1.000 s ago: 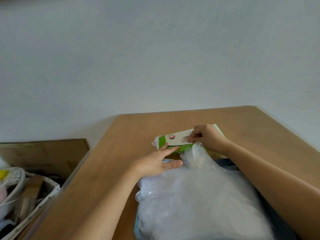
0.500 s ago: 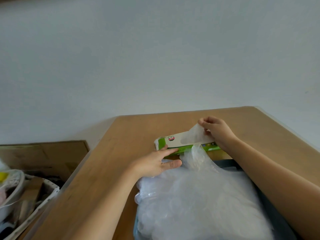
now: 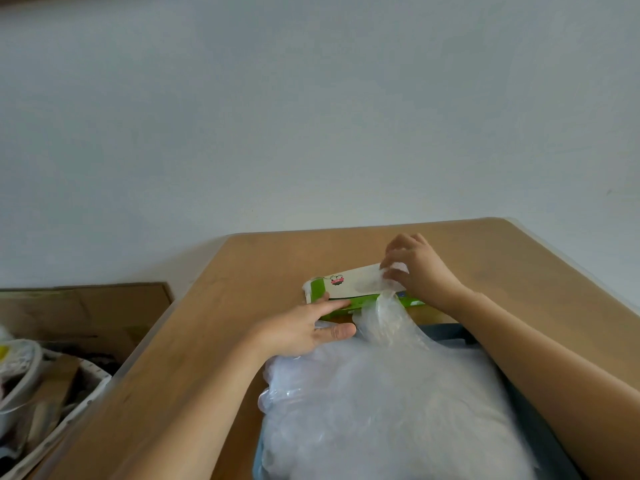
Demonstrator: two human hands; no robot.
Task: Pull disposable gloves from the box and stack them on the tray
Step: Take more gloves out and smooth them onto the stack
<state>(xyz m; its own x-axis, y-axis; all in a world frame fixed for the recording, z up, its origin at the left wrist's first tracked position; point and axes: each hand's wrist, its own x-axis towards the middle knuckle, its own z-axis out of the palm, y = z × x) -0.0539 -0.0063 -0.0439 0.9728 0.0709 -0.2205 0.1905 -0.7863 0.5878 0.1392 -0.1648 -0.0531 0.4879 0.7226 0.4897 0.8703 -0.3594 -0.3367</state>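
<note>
The box (image 3: 332, 289) of disposable gloves lies flat on the table (image 3: 214, 341), just beyond the far rim of the tray (image 3: 446, 330). It is pinned by the left hand (image 3: 304, 332), whose fingers are stretched out straight against the near green edge, with the thumb laid at the edge of the pile of gloves (image 3: 381, 410) heaped on the tray. One thin glove (image 3: 372, 284) is pinched in the curled fingers of the right hand (image 3: 420, 271) above the right half of the box, and it is drawn partly out of the opening (how much of it lies inside cannot be made out through the clear film).

The step in hand is judged to be the pull itself. It is best done slowly and in one line, up and away from the opening, while the box is pressed down firmly so that it is not dragged along. The film should be watched for a second glove clinging to the first. Once freed, the glove is best laid on the middle of the pile, since the heap is already tall and loose and an edge placement could be expected to slide off.
</note>
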